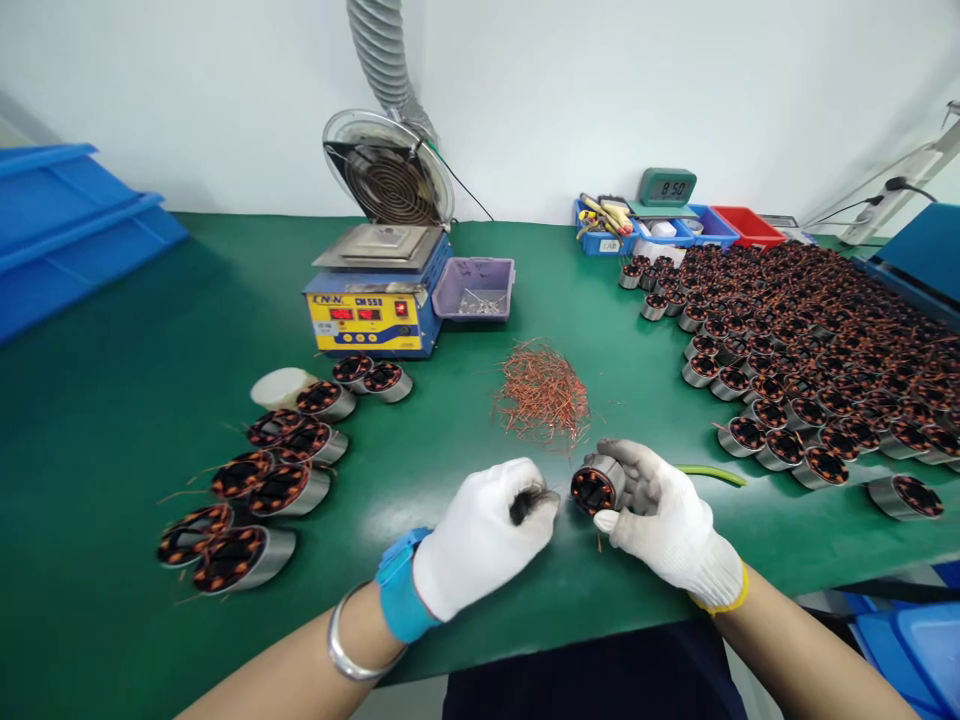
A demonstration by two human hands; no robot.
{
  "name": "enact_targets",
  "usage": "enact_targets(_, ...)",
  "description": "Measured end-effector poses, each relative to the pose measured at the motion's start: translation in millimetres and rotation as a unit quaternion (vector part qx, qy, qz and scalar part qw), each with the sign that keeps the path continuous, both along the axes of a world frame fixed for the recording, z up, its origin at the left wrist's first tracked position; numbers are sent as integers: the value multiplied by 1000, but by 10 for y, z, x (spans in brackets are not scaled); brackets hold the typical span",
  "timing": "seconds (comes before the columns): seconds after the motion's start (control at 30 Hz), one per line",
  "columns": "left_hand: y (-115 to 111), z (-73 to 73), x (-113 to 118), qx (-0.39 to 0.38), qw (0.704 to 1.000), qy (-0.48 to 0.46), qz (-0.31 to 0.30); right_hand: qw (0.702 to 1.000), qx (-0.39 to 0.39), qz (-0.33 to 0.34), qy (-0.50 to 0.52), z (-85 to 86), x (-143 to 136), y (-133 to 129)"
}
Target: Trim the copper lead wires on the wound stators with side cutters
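My right hand (660,510), in a white glove with a yellow cuff, grips a metal ring-shaped motor stator (598,485) between thumb and fingers. The stator lies tilted, its dark inside and copper windings facing left toward me. Just left of it is my left hand (499,525), gloved in white with a blue wrist strap. Its fingertips are pinched together; whatever they hold, if anything, is too small to tell. A thin copper wire end hangs below the stator. Behind both hands lies a pile of copper wire clippings (544,393).
Several stators (322,400) stand at left, many more (795,350) at right. A solder pot (375,300) with a fan hood stands behind, beside a purple tray (474,312). A green tube (712,473) lies past my right hand. Small bins (750,228) and a clock (666,187) are at back right.
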State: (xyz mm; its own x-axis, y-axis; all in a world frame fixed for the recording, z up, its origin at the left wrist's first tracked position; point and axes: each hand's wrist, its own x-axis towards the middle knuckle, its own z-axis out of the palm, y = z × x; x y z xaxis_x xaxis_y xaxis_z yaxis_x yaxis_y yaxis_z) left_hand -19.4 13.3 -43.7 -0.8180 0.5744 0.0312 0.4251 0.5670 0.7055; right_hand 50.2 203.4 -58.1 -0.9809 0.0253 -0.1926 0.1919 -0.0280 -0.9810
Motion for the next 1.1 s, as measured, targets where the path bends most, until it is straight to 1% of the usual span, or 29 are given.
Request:
enact_targets(0.07, -39, 24, -51, -27, 998, -48, 1, 1000, 3, -3, -2, 17, -3, 7)
enact_targets(0.1, -43, 39, -63, -22, 996, -89, -2, 1000, 3, 2, 0, 24, -1, 7)
enact_targets(0.17, -24, 63, -47, 17, 985, -170, -20, 1000, 1, 16, 7, 34, 8, 2)
enact_targets(0.2, -8, 72, -23, 40, 980, -192, -30, 1000, 2, 21, 12, 39, 13, 1)
enact_targets(0.27, 14, 86, 28, 80, 976, -198, -38, 999, 11, 32, 22, 53, 23, 6)
enact_targets(0.3, 10, 94, 42, 104, 974, -199, -25, 999, 20, 37, 25, 62, 27, 13)
enact_targets(0.33, -4, 103, 41, 142, 969, -201, 6, 998, 30, 42, 28, 71, 29, 22)
enact_targets(0.37, -29, 111, 25, 194, 959, -202, 54, 998, 38, 48, 30, 80, 32, 31)
enact_targets(0.43, -91, 121, -40, 298, 923, -182, 162, 996, 45, 64, 42, 88, 38, 45)
enact_targets(0.47, -118, 118, -75, 328, 909, -167, 196, 995, 43, 76, 51, 83, 43, 49)
enact_targets(0.5, -136, 107, -102, 336, 906, -162, 198, 993, 42, 89, 60, 71, 52, 52)
enact_targets(0.53, -143, 91, -116, 324, 916, -168, 170, 991, 50, 101, 69, 52, 64, 55)
enact_targets(0.57, -140, 72, -116, 293, 931, -178, 122, 989, 70, 108, 78, 28, 78, 59)
enact_targets(0.63, -117, 42, -85, 211, 961, -179, 6, 980, 142, 108, 90, -27, 113, 73)
enact_targets(0.67, -107, 40, -67, 175, 970, -163, -44, 972, 184, 108, 94, -51, 130, 82)
enact_targets(0.7, -105, 51, -53, 146, 976, -142, -80, 964, 223, 108, 99, -68, 145, 92)
enact_targets(0.73, -114, 76, -50, 124, 980, -123, -100, 955, 257, 110, 104, -77, 156, 100)
enact_targets(0.8, -169, 156, -75, 95, 983, -116, -107, 939, 306, 118, 107, -71, 169, 109)
enact_targets(0.83, -208, 203, -100, 91, 982, -130, -106, 933, 322, 120, 108, -59, 170, 108)
enact_targets(0.87, -248, 245, -128, 96, 978, -152, -106, 929, 331, 121, 110, -45, 169, 105)
enact_targets(0.93, -295, 299, -169, 138, 969, -177, -99, 925, 339, 122, 117, -22, 165, 94)
enact_targets(1.0, -269, 296, -164, 169, 973, -143, -71, 920, 350, 116, 131, -10, 162, 80)
enact_targets(1.03, -229, 275, -141, 156, 980, -106, -54, 917, 358, 113, 136, -6, 160, 74)
enact_targets(1.07, -176, 248, -108, 127, 989, -67, -47, 915, 362, 113, 136, 0, 158, 69)
enact_targets(1.1, -121, 219, -70, 92, 994, -32, -54, 916, 360, 114, 133, 8, 155, 66)
